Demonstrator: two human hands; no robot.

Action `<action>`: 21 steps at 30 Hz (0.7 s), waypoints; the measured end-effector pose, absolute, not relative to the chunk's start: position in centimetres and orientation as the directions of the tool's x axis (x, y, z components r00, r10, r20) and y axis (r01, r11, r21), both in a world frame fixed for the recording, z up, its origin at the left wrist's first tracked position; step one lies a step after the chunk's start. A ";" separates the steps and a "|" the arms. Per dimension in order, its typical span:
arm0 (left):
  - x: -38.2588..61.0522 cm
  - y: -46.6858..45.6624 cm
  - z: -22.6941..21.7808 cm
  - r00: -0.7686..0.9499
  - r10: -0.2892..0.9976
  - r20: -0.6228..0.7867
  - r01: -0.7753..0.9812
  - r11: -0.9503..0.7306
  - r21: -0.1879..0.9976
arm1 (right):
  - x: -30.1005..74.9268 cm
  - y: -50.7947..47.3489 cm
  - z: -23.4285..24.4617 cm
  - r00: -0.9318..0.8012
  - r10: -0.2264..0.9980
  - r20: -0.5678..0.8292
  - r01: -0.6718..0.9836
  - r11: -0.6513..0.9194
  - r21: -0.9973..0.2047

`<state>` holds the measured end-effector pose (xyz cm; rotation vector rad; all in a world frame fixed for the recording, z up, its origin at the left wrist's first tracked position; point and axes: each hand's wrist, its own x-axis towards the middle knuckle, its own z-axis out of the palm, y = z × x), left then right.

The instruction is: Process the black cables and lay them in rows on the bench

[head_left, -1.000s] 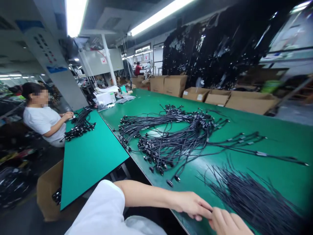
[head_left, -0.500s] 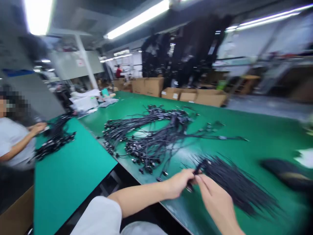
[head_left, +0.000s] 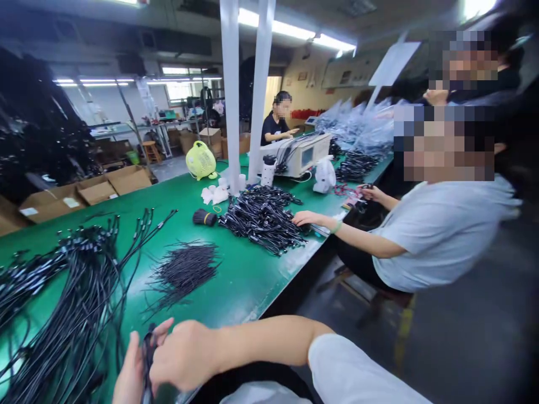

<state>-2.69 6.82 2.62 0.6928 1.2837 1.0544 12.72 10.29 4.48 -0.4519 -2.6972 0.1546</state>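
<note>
My right hand (head_left: 185, 356) and my left hand (head_left: 132, 373) meet at the bottom left, both closed on a black cable (head_left: 147, 359) whose lower end runs out of view. My right hand hides most of my left. Just beyond them lies a heap of long black cables with connectors (head_left: 71, 303), close to my left hand. A loose pile of short black wires (head_left: 183, 272) lies farther along the green-topped workbench (head_left: 240, 286).
A seated co-worker's hand (head_left: 305, 219) rests by a black cable heap (head_left: 263, 219). On the bench stand a wire-processing machine (head_left: 301, 154), a yellow fan (head_left: 201, 160) and a banded wire bundle (head_left: 205, 217). Cardboard boxes (head_left: 84, 188) lie behind; white posts (head_left: 246, 95) rise from the bench.
My view has swung far to the left along the bench. Both hands now sit at the lower left, closed on a black cable lifted from the short-wire pile.
</note>
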 end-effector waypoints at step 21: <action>3.6 5.2 2.3 -0.042 0.995 -0.088 -0.184 0.079 0.980 | 17.1 12.0 1.3 -0.745 0.625 -0.234 0.051 -0.296 -0.954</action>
